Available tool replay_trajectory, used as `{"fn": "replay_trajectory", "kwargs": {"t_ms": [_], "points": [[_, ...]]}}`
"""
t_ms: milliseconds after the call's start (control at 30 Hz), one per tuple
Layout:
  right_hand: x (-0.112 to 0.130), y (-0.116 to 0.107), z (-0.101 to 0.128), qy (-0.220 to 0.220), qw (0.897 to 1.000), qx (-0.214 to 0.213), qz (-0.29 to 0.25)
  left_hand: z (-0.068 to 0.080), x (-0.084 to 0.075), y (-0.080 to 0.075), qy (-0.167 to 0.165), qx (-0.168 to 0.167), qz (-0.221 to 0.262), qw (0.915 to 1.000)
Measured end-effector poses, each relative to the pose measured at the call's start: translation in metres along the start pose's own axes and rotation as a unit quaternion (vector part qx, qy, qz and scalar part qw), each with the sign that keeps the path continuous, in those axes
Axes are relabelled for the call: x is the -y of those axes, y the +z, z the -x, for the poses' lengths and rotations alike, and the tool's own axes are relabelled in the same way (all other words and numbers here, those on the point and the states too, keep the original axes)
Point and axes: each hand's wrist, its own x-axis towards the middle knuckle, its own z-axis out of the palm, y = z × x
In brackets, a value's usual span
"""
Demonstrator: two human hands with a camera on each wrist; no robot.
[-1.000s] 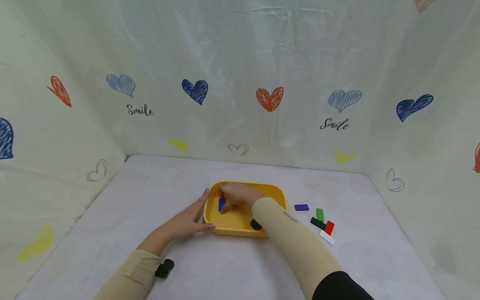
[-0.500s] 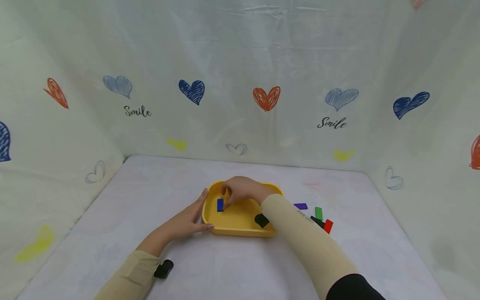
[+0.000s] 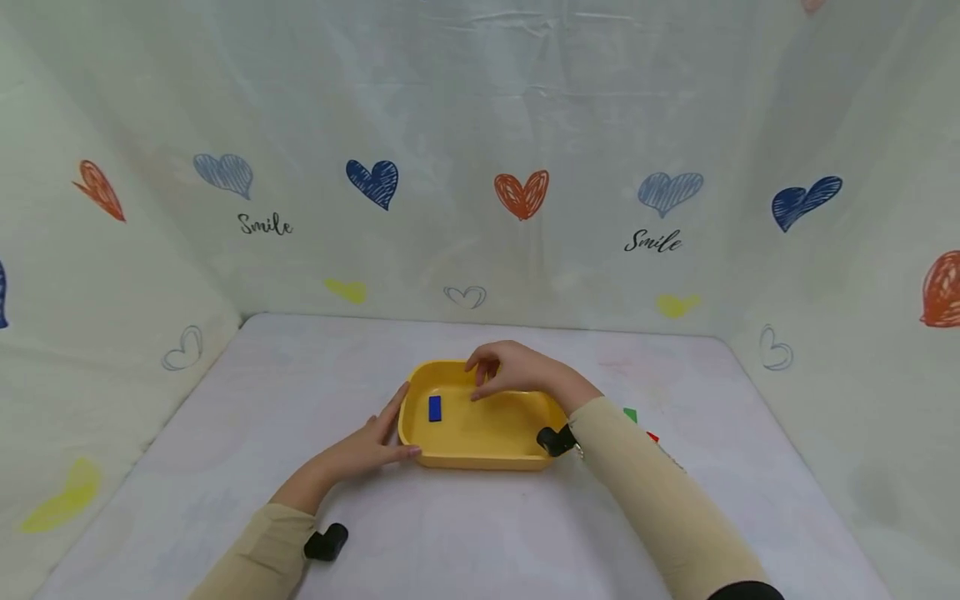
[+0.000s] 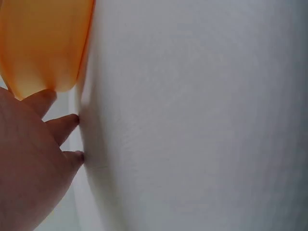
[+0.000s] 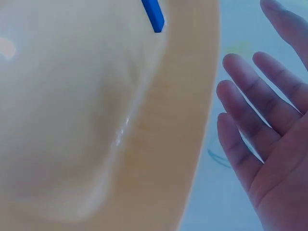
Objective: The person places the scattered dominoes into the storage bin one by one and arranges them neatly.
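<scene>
A yellow tray (image 3: 487, 433) sits on the white table, a small blue block (image 3: 435, 408) lying flat toward its left end. My left hand (image 3: 358, 457) touches the tray's left end with fingers spread, its thumb at the near corner. In the left wrist view, the fingers (image 4: 62, 127) are extended beside the orange-looking tray wall (image 4: 48, 38). Over the far side of the tray hovers my right hand (image 3: 517, 368), fingers loosely bent and holding nothing. The right wrist view has that hand (image 5: 276, 127) apart from the blue block (image 5: 155, 18).
Right of the tray, a green block (image 3: 631, 413) and a red block (image 3: 653, 437) peek out from behind the right sleeve (image 3: 645, 475), which hides other blocks. A heart-printed curtain (image 3: 450, 125) stands behind and beside the table (image 3: 450, 533).
My right hand has let go of the blue block, which stays in the tray, and has lifted back to the right. The left hand remains at the tray's left end.
</scene>
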Motion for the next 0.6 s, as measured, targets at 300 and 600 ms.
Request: {"fn": "replay_trajectory", "kwargs": {"t_ms": [300,600], "points": [[-0.003,-0.014,0.043,-0.008,0.998,-0.047,-0.046,0.0,0.006,0.002,0.012,0.002,0.038,0.9992],[-0.028,-0.027,0.09,0.017,0.994,-0.096,-0.043,-0.001,0.003,0.002,0.013,0.022,0.048,0.9985]]}}
